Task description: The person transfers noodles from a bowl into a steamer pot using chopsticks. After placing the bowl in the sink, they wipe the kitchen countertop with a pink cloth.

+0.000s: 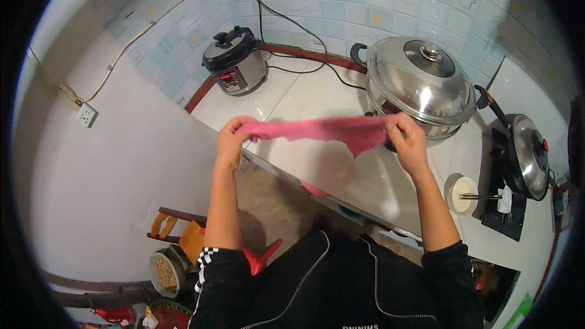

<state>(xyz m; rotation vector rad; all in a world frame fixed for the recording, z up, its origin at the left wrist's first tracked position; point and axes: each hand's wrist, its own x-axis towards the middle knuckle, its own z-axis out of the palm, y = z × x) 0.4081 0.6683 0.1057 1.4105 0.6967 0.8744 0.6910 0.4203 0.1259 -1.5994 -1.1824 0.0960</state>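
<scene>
A pink cloth (320, 130) is stretched between both hands above the white tiled countertop (315, 164). My left hand (234, 139) grips its left end, near the counter's front edge. The right end is pinched in my right hand (406, 139), in front of a large steel pot. A pointed corner of the cloth hangs down near my right hand. Behind the cloth, the counter surface is partly hidden.
An electric pressure cooker (237, 61) stands at the back left, its display lit. The large lidded steel pot (420, 87) is at the right, near a lidded frying pan (528, 155) and a bowl (464, 195) with chopsticks. Black cords cross the back. A wooden chair (183, 233) stands lower left.
</scene>
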